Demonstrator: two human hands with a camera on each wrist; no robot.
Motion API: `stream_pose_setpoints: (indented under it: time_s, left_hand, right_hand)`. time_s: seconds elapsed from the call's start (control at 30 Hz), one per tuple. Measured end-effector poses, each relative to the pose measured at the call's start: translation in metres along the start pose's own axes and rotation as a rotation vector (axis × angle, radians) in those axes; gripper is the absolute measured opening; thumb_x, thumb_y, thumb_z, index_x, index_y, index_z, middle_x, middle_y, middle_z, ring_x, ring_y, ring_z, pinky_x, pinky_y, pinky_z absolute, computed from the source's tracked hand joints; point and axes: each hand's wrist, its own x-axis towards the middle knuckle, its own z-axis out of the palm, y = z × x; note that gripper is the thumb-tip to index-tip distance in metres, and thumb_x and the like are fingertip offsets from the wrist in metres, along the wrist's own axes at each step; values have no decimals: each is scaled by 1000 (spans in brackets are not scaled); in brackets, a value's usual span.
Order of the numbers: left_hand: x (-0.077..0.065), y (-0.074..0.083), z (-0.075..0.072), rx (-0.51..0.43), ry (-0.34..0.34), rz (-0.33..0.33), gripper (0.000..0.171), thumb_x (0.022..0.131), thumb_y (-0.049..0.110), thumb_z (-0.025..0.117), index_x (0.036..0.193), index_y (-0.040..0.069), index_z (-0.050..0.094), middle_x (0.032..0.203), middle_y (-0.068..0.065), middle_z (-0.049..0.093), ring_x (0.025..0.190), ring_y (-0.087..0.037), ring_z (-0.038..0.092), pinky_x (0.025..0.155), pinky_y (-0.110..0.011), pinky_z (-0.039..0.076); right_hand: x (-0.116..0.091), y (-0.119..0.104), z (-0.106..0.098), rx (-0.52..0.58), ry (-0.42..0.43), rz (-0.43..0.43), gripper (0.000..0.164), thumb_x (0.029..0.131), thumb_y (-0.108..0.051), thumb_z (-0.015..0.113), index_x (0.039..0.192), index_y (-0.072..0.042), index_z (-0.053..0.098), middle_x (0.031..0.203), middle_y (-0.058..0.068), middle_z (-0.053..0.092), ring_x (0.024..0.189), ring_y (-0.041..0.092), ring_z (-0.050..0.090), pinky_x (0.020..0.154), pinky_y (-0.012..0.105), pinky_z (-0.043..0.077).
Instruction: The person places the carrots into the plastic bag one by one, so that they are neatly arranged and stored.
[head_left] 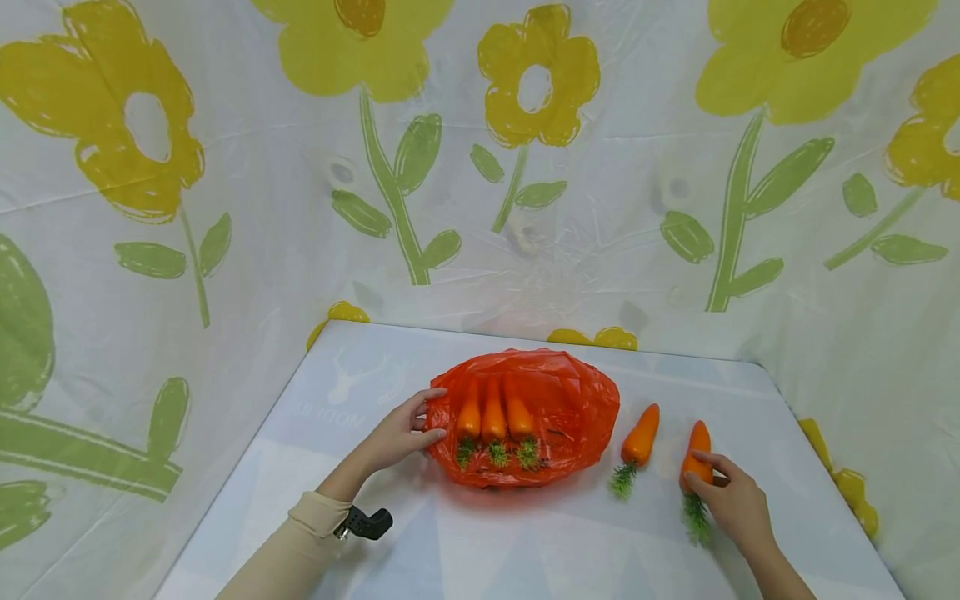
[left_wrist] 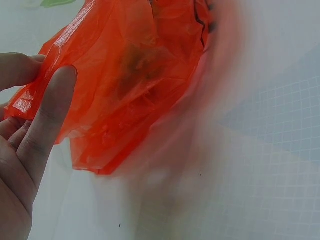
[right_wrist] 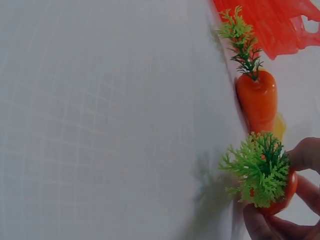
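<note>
Flower-printed sheeting (head_left: pixel 622 200) rises behind the pale table (head_left: pixel 525 554). My left hand (head_left: pixel 401 433) pinches the red bag (head_left: pixel 573 408); my right hand (head_left: pixel 738 504) curls round a carrot (head_left: pixel 697 440).

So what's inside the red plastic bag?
Three carrots with green tops lie side by side inside the red plastic bag; whatever lies directly beneath them is hidden.

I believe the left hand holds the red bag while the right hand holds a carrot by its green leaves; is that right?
Not quite: the head view shows the right hand holding the carrot by its orange body, not its green leaves; the left hand holds the red bag.
</note>
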Motion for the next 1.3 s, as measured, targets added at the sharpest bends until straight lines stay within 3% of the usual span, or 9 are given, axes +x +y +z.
stream_pose_setpoints:
  time_s: [0.23,0.53,0.77,1.3]
  left_hand:
    - [0,2,0,0,1,-3,67,97,17,71,153,5,37,141,-25,53,113,-36,64,83,-37,60]
    - [0,3,1,7,1,-3,66,97,18,71,153,7,38,141,-25,53,113,-36,64,83,-38,60]
    - [1,1,1,3,-7,2,65,97,18,71,153,6,38,140,-26,54,112,-35,65,83,-36,60]
    - [0,2,1,9,3,-6,66,97,17,71,153,7,38,141,-25,54,112,-35,65,85,-38,60]
  right_hand:
    - [-3,-6,-1,35,2,-5,61,94,-41,70,139,0,58,137,33,55,116,48,59,83,50,57]
    - [-10,-17,0,79,-23,-30,62,95,-43,70,141,-4,57,145,29,50,119,45,57,74,31,57]
    - [-12,-23,1,87,-30,-51,62,96,-43,69,142,-4,57,148,28,48,120,45,57,79,38,59]
    - [-20,-36,3,124,-34,-67,62,95,-43,70,143,-6,56,146,24,51,120,40,59,81,32,60]
